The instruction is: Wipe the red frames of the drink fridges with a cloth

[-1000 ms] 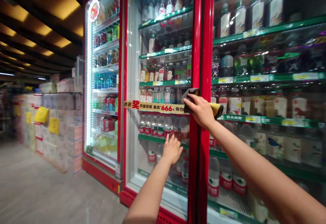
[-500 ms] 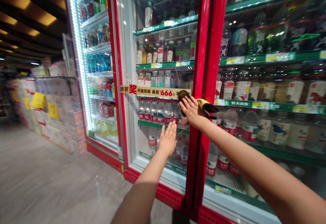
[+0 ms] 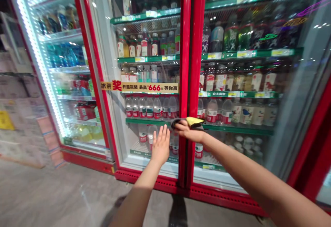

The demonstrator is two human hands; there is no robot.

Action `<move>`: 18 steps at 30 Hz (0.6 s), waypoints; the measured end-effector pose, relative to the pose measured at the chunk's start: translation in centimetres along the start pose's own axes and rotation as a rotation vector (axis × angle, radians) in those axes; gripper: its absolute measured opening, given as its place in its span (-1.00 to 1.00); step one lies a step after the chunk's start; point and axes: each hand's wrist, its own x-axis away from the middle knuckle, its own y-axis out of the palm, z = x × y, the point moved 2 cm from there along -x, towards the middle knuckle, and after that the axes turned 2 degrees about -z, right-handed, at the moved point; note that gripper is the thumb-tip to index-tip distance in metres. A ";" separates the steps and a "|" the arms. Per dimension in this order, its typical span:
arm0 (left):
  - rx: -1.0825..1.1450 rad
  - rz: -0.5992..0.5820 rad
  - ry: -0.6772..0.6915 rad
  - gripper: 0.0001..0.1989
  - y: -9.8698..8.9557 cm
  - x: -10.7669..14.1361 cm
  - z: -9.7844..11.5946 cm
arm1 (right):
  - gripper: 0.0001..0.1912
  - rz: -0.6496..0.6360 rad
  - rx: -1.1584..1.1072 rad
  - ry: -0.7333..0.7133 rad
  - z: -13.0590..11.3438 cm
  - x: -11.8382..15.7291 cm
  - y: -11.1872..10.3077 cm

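Note:
My right hand [image 3: 190, 132] presses a folded yellow and black cloth [image 3: 194, 122] against the glass, near the red frame [image 3: 187, 82] where two cooler doors meet. Just left of it, my left hand [image 3: 160, 146] is spread with its fingers pointing up, in front of the lower part of the glass door. That hand holds nothing; whether it touches the glass I cannot tell. Above both hands a gold printed strip [image 3: 139, 87] runs across the door. Bottles with red labels [image 3: 157, 107] stand on the shelf behind the glass.
Another lit cooler [image 3: 74, 97] stands at the left, with stacked boxes [image 3: 20, 123] beyond it. Bottles fill several shelves behind the right door [image 3: 240, 94]. A grey floor [image 3: 77, 192] lies below, and another red frame [image 3: 307, 161] rises at the far right.
The cloth and my right hand have moved down the glass, from the gold strip's right end to below it. My left hand remains spread. The view has turned right, showing more of the right cooler.

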 end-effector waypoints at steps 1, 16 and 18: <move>0.018 0.006 0.007 -0.18 0.0 -0.1 0.8 | -0.63 0.052 0.023 0.050 1.2 0.0 -1.9; 0.102 0.001 0.013 -0.20 0.5 3.2 6.2 | -0.67 -0.006 0.151 -0.033 0.4 7.8 1.4; 0.096 -0.003 -0.016 -0.19 1.1 3.6 6.7 | -0.61 0.074 0.148 0.045 2.2 7.1 0.8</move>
